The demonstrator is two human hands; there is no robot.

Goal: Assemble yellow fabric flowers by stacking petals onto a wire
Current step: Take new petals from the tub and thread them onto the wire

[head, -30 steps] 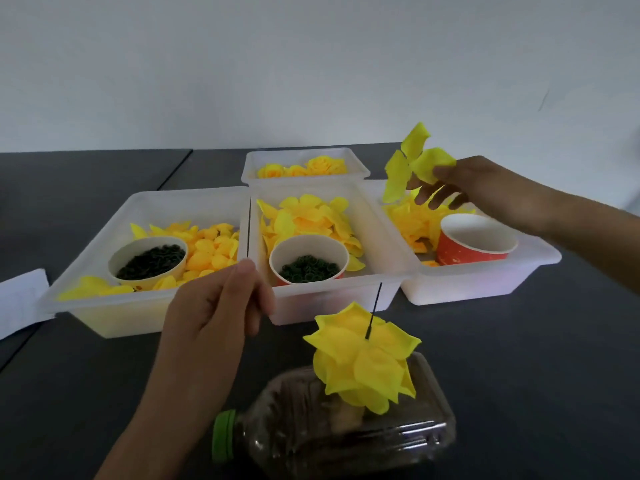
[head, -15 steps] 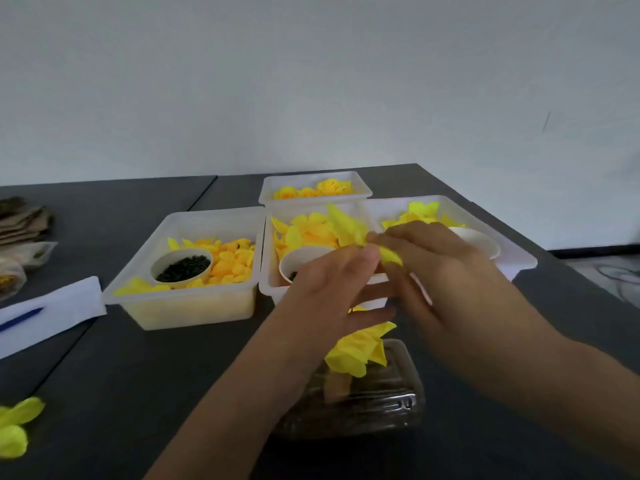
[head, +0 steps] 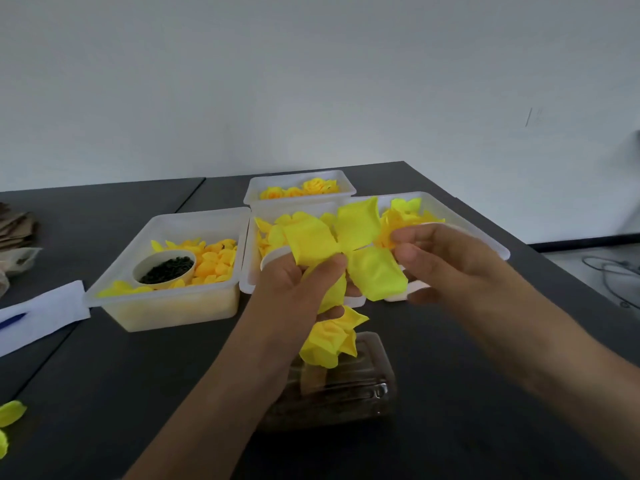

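A yellow four-lobed petal piece (head: 349,247) is spread open in front of the bins. My left hand (head: 298,292) pinches it at its centre, thumb on top. My right hand (head: 446,261) holds its right lobe with curled fingers. Just below hangs the partly built yellow flower (head: 329,341), standing over a clear plastic bottle (head: 346,386) that lies on its side on the dark table. The wire is hidden behind the petals and my hands.
Three white bins sit side by side: the left bin (head: 166,303) with petals and a cup of dark green beads (head: 166,268), a middle bin (head: 247,258), a right bin (head: 485,233). A smaller bin of finished flowers (head: 298,188) stands behind. White paper (head: 41,313) and loose petals (head: 10,414) lie at left.
The petal piece, folded between my hands half a second ago, is now spread open above the flower. A second ago my right hand held it up over the right bin.
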